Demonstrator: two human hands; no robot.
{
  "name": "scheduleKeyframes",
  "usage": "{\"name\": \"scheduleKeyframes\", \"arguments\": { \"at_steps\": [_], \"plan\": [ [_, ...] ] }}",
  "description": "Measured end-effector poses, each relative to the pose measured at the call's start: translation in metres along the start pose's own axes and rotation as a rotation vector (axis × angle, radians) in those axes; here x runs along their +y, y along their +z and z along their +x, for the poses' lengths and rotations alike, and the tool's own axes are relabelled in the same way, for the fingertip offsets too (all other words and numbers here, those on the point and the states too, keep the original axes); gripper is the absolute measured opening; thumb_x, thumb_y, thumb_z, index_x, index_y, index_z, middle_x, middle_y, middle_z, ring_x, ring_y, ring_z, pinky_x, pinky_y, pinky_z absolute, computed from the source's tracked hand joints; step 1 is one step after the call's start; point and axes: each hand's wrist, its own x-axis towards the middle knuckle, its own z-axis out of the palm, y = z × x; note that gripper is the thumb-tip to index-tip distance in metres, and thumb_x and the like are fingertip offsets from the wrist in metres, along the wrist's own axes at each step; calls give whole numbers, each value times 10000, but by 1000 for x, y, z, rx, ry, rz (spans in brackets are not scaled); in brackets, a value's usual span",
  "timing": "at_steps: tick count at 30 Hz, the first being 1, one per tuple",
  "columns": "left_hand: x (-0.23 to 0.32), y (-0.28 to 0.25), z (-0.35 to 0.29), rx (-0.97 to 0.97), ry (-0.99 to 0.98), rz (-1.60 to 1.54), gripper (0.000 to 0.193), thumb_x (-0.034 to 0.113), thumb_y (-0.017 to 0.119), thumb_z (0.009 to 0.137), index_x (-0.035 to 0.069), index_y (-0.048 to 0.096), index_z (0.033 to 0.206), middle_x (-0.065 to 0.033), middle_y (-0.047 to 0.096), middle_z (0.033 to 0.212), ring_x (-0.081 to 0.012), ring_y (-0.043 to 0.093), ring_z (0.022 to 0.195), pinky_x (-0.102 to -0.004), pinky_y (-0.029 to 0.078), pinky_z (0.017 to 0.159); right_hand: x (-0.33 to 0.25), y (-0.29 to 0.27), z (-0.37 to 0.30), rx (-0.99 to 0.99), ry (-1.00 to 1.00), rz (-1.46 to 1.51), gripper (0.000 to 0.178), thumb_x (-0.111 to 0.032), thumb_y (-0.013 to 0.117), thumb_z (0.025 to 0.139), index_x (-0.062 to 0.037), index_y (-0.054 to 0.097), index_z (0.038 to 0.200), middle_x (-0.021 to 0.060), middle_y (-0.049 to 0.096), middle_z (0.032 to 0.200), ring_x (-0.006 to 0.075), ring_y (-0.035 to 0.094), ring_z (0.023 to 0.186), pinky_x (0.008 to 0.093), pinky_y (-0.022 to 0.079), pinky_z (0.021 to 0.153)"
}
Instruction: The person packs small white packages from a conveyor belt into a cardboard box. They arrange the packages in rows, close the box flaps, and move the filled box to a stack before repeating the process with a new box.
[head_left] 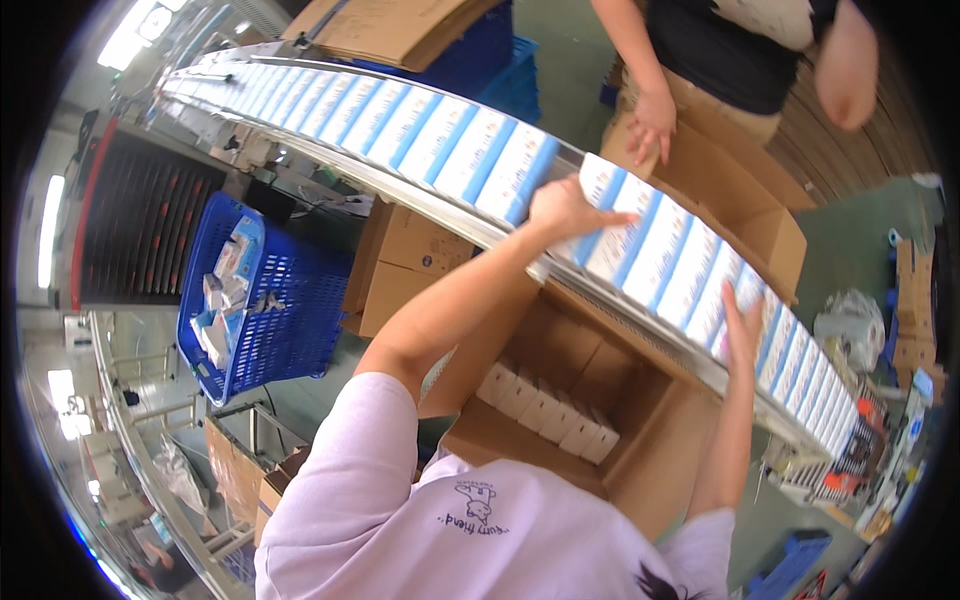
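Note:
A long row of white-and-blue boxes stands packed side by side on a conveyor that crosses the view from upper left to lower right. My left hand presses against the end of one group, beside a short gap in the row, its thumb over the box tops. Further right, my right hand is wedged into the row, its fingers partly hidden between boxes. Between both hands I grip several white-and-blue boxes. Right below the conveyor, an open cardboard carton holds several white boxes lined up along one side.
Across the conveyor, a co-worker's hand reaches to another open carton. A blue basket with loose packs stands at left. Flattened cardboard lies on blue crates at the back. A clear plastic bag lies at right.

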Motion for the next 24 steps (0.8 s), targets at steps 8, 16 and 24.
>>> {"name": "scheduleKeyframes", "arguments": {
  "at_steps": [8,16,24],
  "plan": [
    [30,-48,-176,172,207,-489,1049,443,851,489,-28,345,1278,-219,520,1129,-333,553,1035,-384,446,893,-48,-107,-170,389,30,-35,999,-341,793,640,44,216,1360,218,415,1280,315,447,1148,416,359,977],
    [-80,130,-164,-496,-123,204,1272,695,666,556,-196,130,1289,-329,500,1129,-416,543,1022,-366,455,879,49,29,-227,-485,588,-243,1015,-414,765,657,105,196,1318,279,547,1121,327,556,1059,346,446,879],
    [-115,216,-144,-256,182,669,823,734,527,660,106,556,1191,-183,542,1189,-278,519,1110,-370,427,867,95,75,-223,-784,127,-869,947,-691,580,658,-11,402,1292,241,463,1268,303,470,1167,412,399,932]
  ]
}}
